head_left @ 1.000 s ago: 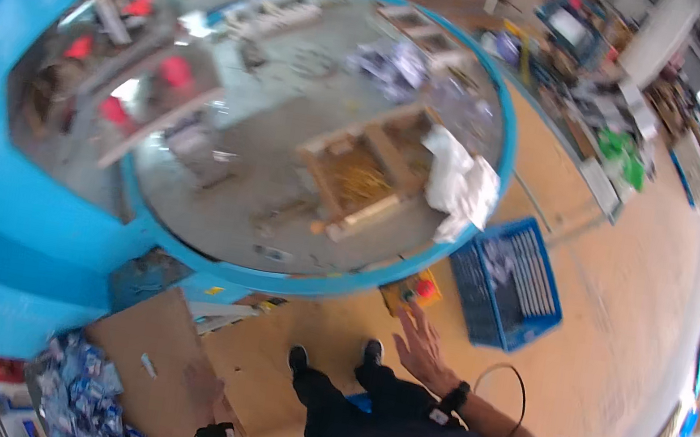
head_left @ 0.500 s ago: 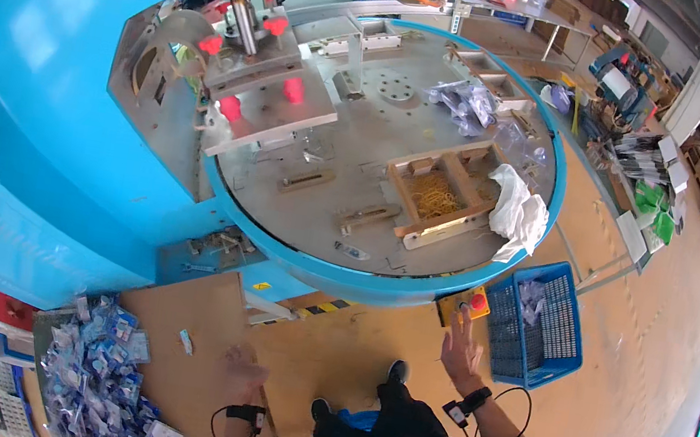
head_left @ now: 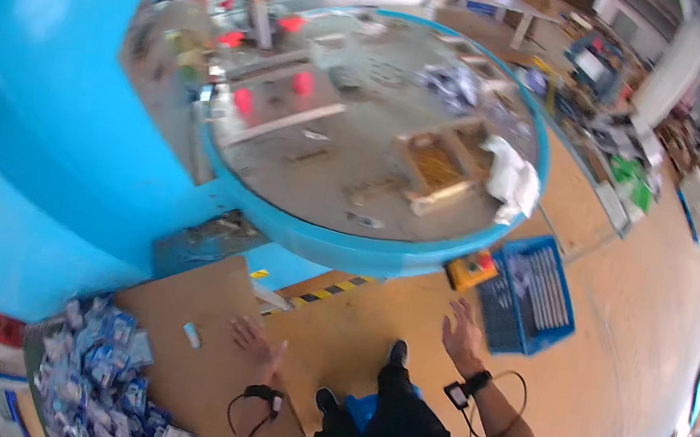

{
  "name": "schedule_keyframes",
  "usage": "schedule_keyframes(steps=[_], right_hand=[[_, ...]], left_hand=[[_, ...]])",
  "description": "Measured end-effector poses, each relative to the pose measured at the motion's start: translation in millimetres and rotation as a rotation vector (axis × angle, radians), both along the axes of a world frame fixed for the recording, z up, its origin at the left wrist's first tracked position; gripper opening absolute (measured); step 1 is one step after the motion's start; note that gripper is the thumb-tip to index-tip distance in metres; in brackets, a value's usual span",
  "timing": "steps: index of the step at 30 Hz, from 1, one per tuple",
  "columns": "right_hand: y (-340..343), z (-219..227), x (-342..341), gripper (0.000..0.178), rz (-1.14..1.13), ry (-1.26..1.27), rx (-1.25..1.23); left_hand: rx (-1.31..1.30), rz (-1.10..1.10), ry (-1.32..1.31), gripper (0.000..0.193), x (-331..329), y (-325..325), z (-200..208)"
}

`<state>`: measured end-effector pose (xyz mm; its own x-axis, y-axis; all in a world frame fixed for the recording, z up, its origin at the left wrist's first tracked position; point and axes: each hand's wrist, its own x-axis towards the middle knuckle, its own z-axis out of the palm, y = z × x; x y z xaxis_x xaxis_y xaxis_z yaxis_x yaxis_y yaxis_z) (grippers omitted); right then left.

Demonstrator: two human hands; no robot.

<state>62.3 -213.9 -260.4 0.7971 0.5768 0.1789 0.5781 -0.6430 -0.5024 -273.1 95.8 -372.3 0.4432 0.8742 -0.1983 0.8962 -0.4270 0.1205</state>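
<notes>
My left hand (head_left: pixel 256 349) is open above a brown board (head_left: pixel 197 300), its fingers spread and nothing in it. A small pale-blue packet (head_left: pixel 192 335) lies on the board to its left. My right hand (head_left: pixel 463 339) is empty too, fingers apart, just below a yellow control box (head_left: pixel 466 274) with a red push button. The hand is clear of the button. Beside it, to the right, stands a blue plastic basket (head_left: pixel 562 330) with some clear plastic pieces inside. Both wrists wear dark bands with small cabled devices.
A round blue-rimmed machine table (head_left: pixel 345 249) bears a wooden tray (head_left: pixel 425 201), a white cloth (head_left: pixel 511 181) and clear plastic pieces (head_left: pixel 450 84). A heap of blue-white packets (head_left: pixel 104 381) lies at lower left. The large blue machine body (head_left: pixel 44 146) fills the left side.
My right hand has drawn back from the red button toward me. My left hand, blurred before, now shows spread fingers over the board. The whole view has shifted and the machine table looks smeared.
</notes>
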Motion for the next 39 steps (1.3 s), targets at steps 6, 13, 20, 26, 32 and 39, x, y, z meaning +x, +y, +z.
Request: schedule_keyframes(steps=[6, 13, 20, 26, 32, 39], right_hand=[[-13, 19, 36, 0.056, -0.065, -0.125, 0.105], [-7, 26, 91, 0.080, -0.091, -0.194, 0.011], [6, -2, 102, 0.080, -0.012, -0.244, -0.040], [14, -12, 94, 0.081, -0.094, -0.305, -0.029], [14, -13, 92, 0.081, -0.099, -0.285, -0.003], [10, -19, 95, 0.084, -0.070, -0.366, 0.015]], left_hand=[[-0.088, -0.045, 0.142, 0.136, 4, 10, 8], [-0.153, 0.006, 0.125, 0.137, 10, 7, 23], [-0.158, 0.022, 0.263, 0.136, 13, 12, 24], [-0.169, -0.010, 0.214, 0.134, 7, 11, 17], [-0.195, 0.032, 0.211, 0.137, 13, 13, 11], [-0.125, 0.002, 0.175, 0.136, 4, 10, 2]])
